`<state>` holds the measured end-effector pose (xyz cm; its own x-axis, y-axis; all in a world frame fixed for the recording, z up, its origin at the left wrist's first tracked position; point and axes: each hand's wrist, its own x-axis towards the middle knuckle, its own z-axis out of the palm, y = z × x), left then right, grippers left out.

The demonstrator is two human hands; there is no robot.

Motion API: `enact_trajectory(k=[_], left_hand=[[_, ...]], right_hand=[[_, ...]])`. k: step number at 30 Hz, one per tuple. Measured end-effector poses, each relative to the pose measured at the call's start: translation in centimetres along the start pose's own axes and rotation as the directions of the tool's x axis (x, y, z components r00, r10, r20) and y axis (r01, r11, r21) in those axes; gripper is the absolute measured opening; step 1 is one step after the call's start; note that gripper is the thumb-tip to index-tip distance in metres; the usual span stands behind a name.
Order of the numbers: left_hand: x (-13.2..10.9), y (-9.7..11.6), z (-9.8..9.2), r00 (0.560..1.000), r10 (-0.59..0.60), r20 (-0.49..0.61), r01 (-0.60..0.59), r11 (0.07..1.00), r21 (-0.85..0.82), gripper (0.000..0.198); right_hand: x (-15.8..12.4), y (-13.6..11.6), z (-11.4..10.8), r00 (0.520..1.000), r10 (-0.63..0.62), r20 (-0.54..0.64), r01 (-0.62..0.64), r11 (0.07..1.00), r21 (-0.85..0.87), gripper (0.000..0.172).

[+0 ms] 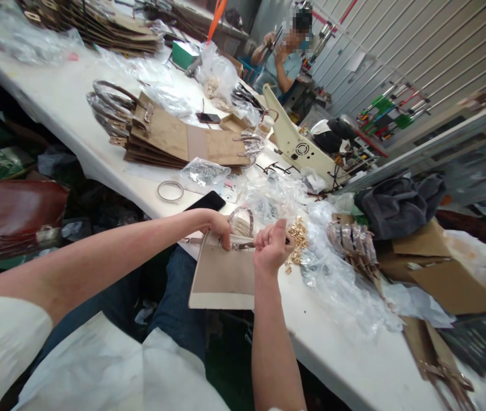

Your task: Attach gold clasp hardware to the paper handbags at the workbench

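A taupe bag panel (223,274) with a pale lower strip hangs over my lap at the table's edge. My left hand (218,226) is closed on its upper edge, thumb and fingers pinching near a metal fitting. My right hand (271,246) is wrapped round what looks like a screwdriver (246,245). Its dark handle end pokes out of the fist, and its thin shaft points left to the fitting beside my left fingers. Behind the panel stands a looped bag handle (242,217). Small gold-coloured metal fittings (298,237) lie heaped just right of my right hand.
On the white table (149,185) lie stacked brown bag panels (166,134), a ring-shaped strap (170,192), a black phone (209,201) and crumpled clear plastic (345,285). An open cardboard box (422,257) stands right. A co-worker (283,65) sits beyond a cream machine (298,145).
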<state>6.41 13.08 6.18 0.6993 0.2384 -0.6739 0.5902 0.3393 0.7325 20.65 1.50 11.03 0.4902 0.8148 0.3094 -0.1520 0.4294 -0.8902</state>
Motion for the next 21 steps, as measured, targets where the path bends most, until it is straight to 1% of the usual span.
enact_trajectory(k=[3, 5, 8, 10, 11, 12, 13, 14, 15, 16, 17, 19, 21], left_hand=[[0.1, 0.0, -0.1, 1.000, -0.004, -0.031, 0.004, 1.000, -0.002, 0.062], [0.1, 0.0, -0.2, 0.999, -0.010, -0.030, 0.010, 1.000, 0.014, 0.063], [0.1, 0.1, -0.3, 1.000, -0.023, 0.004, 0.023, 0.999, 0.045, 0.061], [0.0, 0.1, -0.4, 1.000, -0.016, 0.026, 0.015, 0.999, 0.049, 0.059], [0.0, 0.1, -0.4, 0.999, -0.009, 0.031, 0.007, 0.999, 0.048, 0.058], [0.0, 0.1, -0.4, 1.000, -0.002, 0.029, 0.001, 0.999, 0.047, 0.058], [-0.1, 0.1, -0.4, 1.000, 0.002, 0.020, -0.003, 0.999, 0.046, 0.058], [-0.1, 0.1, -0.4, 1.000, 0.003, 0.008, -0.003, 0.999, 0.046, 0.059], [-0.2, 0.1, -0.4, 1.000, 0.002, -0.005, -0.002, 0.999, 0.048, 0.060], [-0.2, 0.1, -0.4, 1.000, 0.002, -0.014, -0.002, 0.999, 0.047, 0.060], [-0.2, 0.1, -0.4, 1.000, 0.004, -0.016, -0.003, 0.999, 0.048, 0.060], [-0.2, 0.1, -0.5, 1.000, 0.017, 0.000, -0.017, 0.999, 0.050, 0.060], [-0.2, 0.2, -0.6, 0.999, 0.031, 0.023, -0.031, 0.999, 0.031, 0.058]], right_hand=[[-0.4, 1.0, 0.3, 1.000, 0.003, -0.022, -0.004, 1.000, -0.012, 0.069], [-0.4, 1.2, 0.6, 0.999, -0.008, -0.041, 0.006, 0.999, -0.031, 0.069], [0.2, 0.3, 0.2, 0.997, 0.059, -0.043, -0.061, 0.997, -0.053, 0.072], [0.8, -1.1, -1.2, 0.991, 0.129, -0.037, -0.130, 0.990, -0.053, 0.074], [1.1, -2.0, -2.3, 0.988, 0.154, -0.033, -0.156, 0.985, -0.072, 0.074], [1.3, -3.0, -3.8, 0.986, 0.167, -0.026, -0.169, 0.978, -0.124, 0.073], [1.4, -3.8, -5.6, 0.984, 0.177, -0.010, -0.174, 0.958, -0.226, 0.072], [1.4, -4.6, -7.6, 0.984, 0.180, 0.011, -0.162, 0.911, -0.378, 0.070], [1.3, -5.1, -9.8, 0.983, 0.180, 0.038, -0.129, 0.819, -0.559, 0.069], [1.1, -5.4, -12.1, 0.981, 0.183, 0.072, -0.075, 0.686, -0.724, 0.068], [0.8, -5.5, -14.5, 0.983, 0.157, 0.092, -0.009, 0.547, -0.837, 0.068], [0.0, -4.9, -18.9, 0.986, 0.120, 0.114, 0.073, 0.302, -0.950, 0.068], [-1.1, -3.8, -22.7, 0.988, 0.112, 0.108, 0.097, 0.100, -0.990, 0.072]])
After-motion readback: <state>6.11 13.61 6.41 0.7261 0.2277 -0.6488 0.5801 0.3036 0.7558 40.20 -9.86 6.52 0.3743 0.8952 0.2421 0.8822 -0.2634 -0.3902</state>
